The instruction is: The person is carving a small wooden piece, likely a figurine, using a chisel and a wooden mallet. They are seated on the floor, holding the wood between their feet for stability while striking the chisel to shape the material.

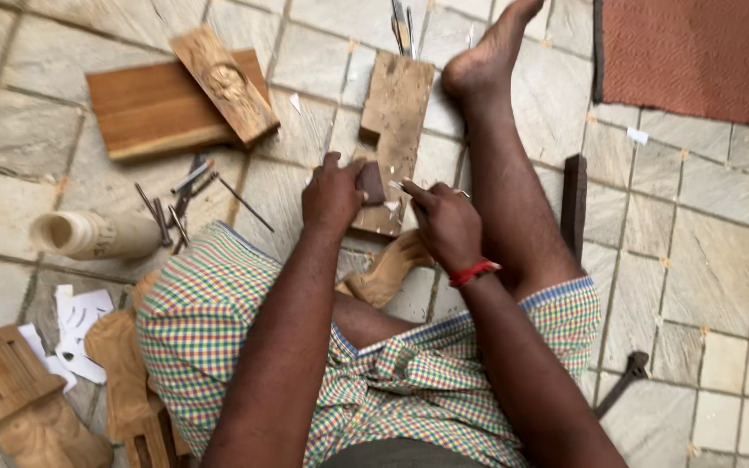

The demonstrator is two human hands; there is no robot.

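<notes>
Far left, bottom: carved pale wooden pieces (19,403) on stone floor (704,260), slatted, partly cut off by frame edge. Just right: white paper scraps (80,325), cut-out shapes, lying flat.

Left, mid-height: pale turned wooden cylinder (97,234), lying on its side, open end toward the left.

Upper left: flat brown board (145,108); carved plank (223,82) resting diagonally across its right end, round relief on top face.

Below board: loose metal chisels (175,204), scattered, near cylinder and hem of checked cloth (210,312).

Centre: left hand (331,198), fingers curled shut around small dark block (372,182), pressing it onto lower end of worn wooden slab (396,121). Slab lying flat on floor, lengthwise away from the body, a notch on its left edge.

Just right: right hand (446,224), pinched closed on a thin tool (396,185), tip touching the dark block; kind of tool too small to tell. Red band (473,272) at the wrist.

Below hands: curved pale carving (387,273), between the knees.

Right of centre: bare leg and foot (487,61), stretched alongside slab. Dark wooden bar (574,204) just beyond the leg.

Top right: rust-red mat (695,56).

Lower right: dark metal tool (621,381) on floor.
</notes>
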